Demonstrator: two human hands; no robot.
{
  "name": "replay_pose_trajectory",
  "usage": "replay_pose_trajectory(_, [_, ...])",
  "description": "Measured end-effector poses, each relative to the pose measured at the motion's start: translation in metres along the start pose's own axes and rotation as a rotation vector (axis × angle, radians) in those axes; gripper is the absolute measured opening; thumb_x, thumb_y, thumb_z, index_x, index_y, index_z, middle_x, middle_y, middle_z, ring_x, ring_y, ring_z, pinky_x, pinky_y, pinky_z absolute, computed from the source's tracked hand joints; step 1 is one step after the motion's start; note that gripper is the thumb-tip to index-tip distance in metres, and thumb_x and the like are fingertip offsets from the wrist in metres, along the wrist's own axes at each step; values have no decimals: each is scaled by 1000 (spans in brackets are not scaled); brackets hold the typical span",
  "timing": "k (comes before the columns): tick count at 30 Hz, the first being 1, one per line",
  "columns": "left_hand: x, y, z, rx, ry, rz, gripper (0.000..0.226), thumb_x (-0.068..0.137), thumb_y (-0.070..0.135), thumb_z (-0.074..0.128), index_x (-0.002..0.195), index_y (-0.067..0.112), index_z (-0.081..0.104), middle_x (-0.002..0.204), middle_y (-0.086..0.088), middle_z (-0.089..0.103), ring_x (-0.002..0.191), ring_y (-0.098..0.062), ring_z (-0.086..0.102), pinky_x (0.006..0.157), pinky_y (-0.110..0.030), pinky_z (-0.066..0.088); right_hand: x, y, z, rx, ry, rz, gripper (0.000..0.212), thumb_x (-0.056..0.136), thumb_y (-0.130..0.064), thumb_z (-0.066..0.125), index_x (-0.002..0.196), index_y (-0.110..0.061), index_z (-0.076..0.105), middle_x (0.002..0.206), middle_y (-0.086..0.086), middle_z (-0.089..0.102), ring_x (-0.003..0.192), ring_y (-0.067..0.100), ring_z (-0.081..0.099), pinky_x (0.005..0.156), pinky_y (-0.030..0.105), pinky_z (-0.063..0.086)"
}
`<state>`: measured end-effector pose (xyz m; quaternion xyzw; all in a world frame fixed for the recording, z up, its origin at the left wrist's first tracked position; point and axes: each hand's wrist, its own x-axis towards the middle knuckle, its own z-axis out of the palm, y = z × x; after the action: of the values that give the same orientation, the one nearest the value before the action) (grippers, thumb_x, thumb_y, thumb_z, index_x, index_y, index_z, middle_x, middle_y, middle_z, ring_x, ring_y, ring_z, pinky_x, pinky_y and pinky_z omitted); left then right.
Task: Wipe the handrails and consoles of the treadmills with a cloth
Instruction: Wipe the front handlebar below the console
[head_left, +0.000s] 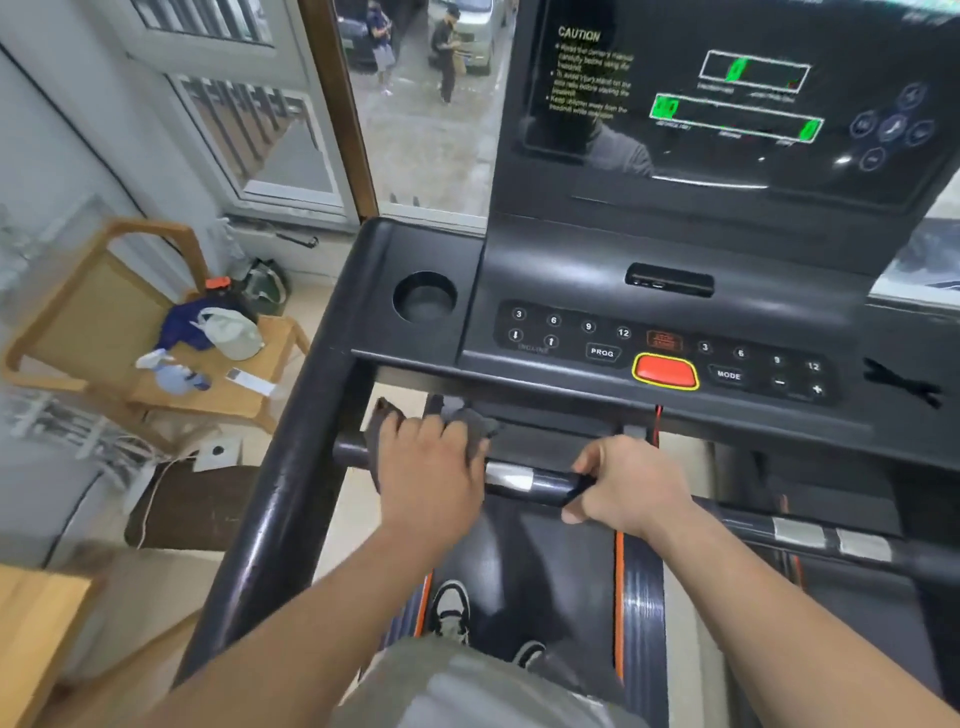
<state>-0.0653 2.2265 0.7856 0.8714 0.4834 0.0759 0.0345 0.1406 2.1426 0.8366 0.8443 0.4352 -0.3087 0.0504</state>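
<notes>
I stand on a black treadmill facing its console (660, 312). A front handrail bar (524, 480) with silver sensor patches runs across below the console. My left hand (428, 467) grips a dark grey cloth (470, 418) wrapped over the left end of this bar. My right hand (631, 486) grips the same bar a little to the right, fingers curled round it. The long left side handrail (291, 493) slopes down towards me. The console carries number buttons, a red stop button (665, 371), a cup holder (425, 296) and a dark screen (727, 98).
A wooden chair (104, 322) to the left holds a spray bottle (174, 369), a cap and blue fabric. A window beyond it looks onto a street with people. The treadmill belt and my shoes (452, 613) lie below. A second sensor bar (826, 540) extends right.
</notes>
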Motion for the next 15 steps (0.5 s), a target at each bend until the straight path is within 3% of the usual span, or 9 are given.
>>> replay_pose_trajectory(4, [-7,81,15,-249,-4,279,22,94,40,55,90,21,64,82,0,60,80,-27,57,87,-43,43,1,10,5,45,97,-10,21,61,-38,72,67,-24,59,67,-11,61,79,21,66,71,32,58])
replay_pose_trajectory(8, [-10,38,14,-214,-38,505,33,95,42,52,118,21,62,107,2,61,98,-25,56,97,-41,42,-1,12,6,20,64,-15,40,53,-52,85,73,-25,64,68,-11,63,79,17,66,66,27,51])
replay_pose_trajectory(11, [-4,-40,2,-126,-8,371,34,96,42,54,122,24,65,117,5,64,108,-23,60,109,-44,38,2,12,4,12,55,-44,52,54,-57,89,97,-34,72,91,-15,71,97,13,68,78,26,52])
replay_pose_trajectory(15, [-4,-60,-16,5,-86,64,30,99,46,45,101,26,68,98,7,68,97,-22,62,107,-43,39,-1,13,2,-9,55,-95,59,59,-61,87,109,-36,71,102,-16,70,102,12,67,82,26,51])
